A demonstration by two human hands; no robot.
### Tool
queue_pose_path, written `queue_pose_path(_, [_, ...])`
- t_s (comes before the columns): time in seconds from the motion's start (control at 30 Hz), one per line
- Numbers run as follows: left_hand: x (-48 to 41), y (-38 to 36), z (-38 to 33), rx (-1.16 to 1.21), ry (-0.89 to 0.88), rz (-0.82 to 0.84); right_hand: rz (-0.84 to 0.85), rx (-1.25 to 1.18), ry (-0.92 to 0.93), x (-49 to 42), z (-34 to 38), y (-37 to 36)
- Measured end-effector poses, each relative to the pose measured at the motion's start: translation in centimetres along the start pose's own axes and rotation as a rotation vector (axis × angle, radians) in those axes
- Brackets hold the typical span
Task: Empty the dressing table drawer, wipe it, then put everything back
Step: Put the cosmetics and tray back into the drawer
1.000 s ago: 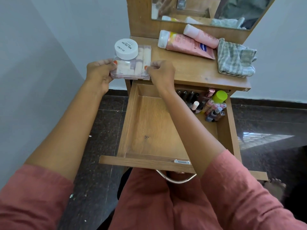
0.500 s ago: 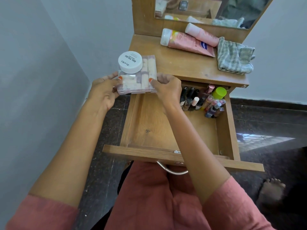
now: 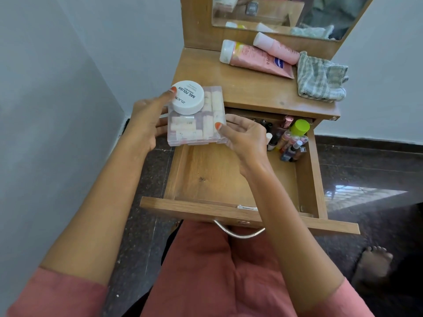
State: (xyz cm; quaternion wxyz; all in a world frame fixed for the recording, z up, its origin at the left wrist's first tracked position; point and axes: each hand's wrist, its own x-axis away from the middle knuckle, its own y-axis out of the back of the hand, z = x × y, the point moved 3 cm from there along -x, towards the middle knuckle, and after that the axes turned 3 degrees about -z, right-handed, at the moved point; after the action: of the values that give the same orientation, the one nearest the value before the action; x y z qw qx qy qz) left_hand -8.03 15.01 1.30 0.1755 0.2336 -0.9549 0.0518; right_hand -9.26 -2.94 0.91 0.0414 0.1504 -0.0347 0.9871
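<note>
Both hands hold clear plastic compartment box [image 3: 196,126] above open wooden drawer [image 3: 206,177], back-left corner.
The left hand [image 3: 146,120] grips box's left edge, one finger touching white round jar [image 3: 188,97] on top of box; right hand [image 3: 245,136] pinches box's right front corner.
</note>
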Motion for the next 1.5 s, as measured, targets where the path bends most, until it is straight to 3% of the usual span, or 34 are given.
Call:
queue_pose_path(0.43, [3.6, -1.3, 3.4, -0.060, 0.089, 0.069, 0.053, 0.013, -0.100, 2.6, -2.4, 4.4])
queue_pose_path(0.83, [4.1, -2.8, 6.9, -0.194, 0.181, 0.136, 0.103, 0.221, -0.265, 1.3, -5.4, 6.2])
queue_pose_path(1.2, [3.3, -4.2, 9.5, -0.571, 0.192, 0.169, 0.163, 0.591, -0.347, -1.1, -7.8, 6.3])
queue_pose_path(1.5, [3.0, -4.4, 9.7, -0.851, 0.109, 0.132, 0.180, 0.728, -0.311, -1.8, -8.2, 5.2])
